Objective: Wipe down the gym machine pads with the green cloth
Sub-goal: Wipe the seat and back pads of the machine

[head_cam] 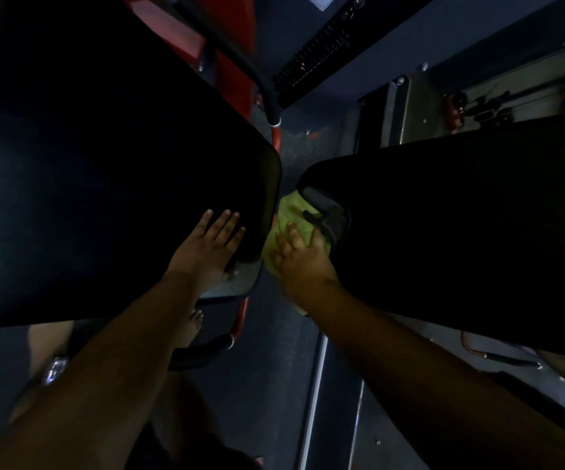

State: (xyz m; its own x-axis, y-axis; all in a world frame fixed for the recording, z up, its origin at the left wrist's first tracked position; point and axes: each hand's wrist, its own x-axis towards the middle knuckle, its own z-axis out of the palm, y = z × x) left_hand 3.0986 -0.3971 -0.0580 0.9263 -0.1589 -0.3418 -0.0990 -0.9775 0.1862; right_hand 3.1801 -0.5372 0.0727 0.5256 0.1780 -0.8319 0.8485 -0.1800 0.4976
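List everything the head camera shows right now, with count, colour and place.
machine pads: two, black, left pad and right pad either side of a gap
green cloth: one, yellow-green, in the gap at the right pad's edge
red frame: one, red, top centre behind the left pad
floor: dark, below
left hand: flat on the left pad's corner
right hand: pressing the cloth; grip unclear

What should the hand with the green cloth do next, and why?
Probably slide the green cloth up along the edge of the right pad. The right hand presses the cloth against that pad's near corner, so most of the pad likely isn't wiped yet. The left hand rests flat on the left pad, apparently steadying it.
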